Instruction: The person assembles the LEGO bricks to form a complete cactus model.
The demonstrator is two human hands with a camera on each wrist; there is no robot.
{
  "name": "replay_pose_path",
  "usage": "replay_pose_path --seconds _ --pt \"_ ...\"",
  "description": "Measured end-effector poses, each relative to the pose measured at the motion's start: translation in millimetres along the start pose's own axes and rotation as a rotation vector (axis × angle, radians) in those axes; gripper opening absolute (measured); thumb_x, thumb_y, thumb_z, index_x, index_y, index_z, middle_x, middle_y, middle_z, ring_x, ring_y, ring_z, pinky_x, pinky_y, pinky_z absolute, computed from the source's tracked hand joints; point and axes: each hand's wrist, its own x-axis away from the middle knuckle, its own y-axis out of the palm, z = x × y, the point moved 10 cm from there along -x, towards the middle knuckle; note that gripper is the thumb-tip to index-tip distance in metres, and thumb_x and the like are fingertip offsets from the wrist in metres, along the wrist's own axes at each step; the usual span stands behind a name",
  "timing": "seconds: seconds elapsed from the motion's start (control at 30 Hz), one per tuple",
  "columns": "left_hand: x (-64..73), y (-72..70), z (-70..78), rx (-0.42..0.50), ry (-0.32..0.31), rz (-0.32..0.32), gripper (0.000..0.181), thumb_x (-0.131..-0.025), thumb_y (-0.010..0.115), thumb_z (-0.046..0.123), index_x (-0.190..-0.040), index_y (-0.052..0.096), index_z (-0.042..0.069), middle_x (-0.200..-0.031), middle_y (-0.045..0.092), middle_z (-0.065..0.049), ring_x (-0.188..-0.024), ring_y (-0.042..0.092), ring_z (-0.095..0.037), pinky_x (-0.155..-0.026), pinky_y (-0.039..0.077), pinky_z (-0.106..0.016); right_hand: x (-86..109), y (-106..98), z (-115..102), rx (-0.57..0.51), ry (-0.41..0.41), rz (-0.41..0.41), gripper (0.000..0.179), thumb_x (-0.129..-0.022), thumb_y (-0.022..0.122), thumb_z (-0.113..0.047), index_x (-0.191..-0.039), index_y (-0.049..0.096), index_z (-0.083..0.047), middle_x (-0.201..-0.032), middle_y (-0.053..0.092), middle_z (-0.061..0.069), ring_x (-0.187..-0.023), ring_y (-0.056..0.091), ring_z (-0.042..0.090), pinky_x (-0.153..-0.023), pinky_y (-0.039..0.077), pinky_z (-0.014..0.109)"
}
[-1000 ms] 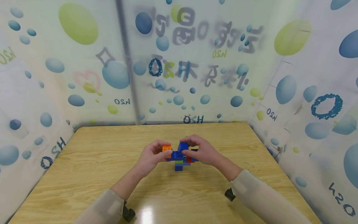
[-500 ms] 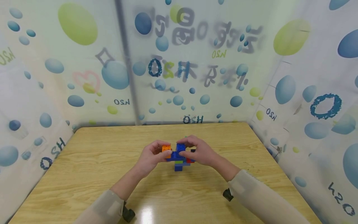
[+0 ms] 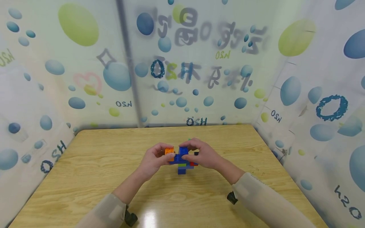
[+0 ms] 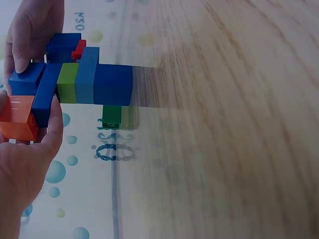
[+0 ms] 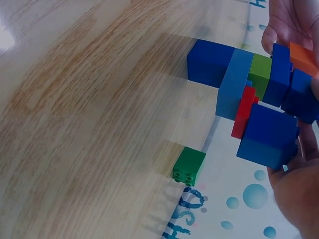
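Observation:
A small tower of toy building blocks stands on the table, its dark blue base block (image 3: 181, 171) at the bottom. Above the base come a lighter blue block (image 4: 87, 74), a lime green block (image 4: 67, 83) and a long dark blue block (image 4: 47, 94). My left hand (image 3: 155, 160) pinches an orange block (image 3: 169, 154) at the left end of that long block. Beside it, my right hand (image 3: 205, 153) holds a blue block (image 3: 183, 151) between thumb and fingers, right at the long block's top. A red block (image 5: 244, 112) and another big blue block (image 5: 269, 134) sit on the lighter blue one's right side.
A loose green block (image 5: 189, 164) lies on the wooden table (image 3: 114, 164) behind the tower. Patterned curtains (image 3: 176, 95) with blue and green drops surround the table at the back and sides.
My right hand has shifted slightly left with the blue block, which was tilted and now sits straight near the orange one. The left hand stays on the orange block.

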Motion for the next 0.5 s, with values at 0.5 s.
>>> replay_pose_path --seconds 0.5 --pt "0.0 0.1 1.8 -0.012 -0.008 0.009 0.037 -0.104 0.078 0.018 -0.137 0.068 0.004 -0.119 0.068 -0.006 -0.105 0.070 -0.023 -0.087 0.069 -0.036 -1.6 -1.8 0.3 0.023 0.054 -0.009 0.036 -0.106 0.076 -0.032 -0.140 0.074 -0.018 -0.117 0.069 0.001 -0.110 0.067 0.016 -0.105 0.060 0.051"
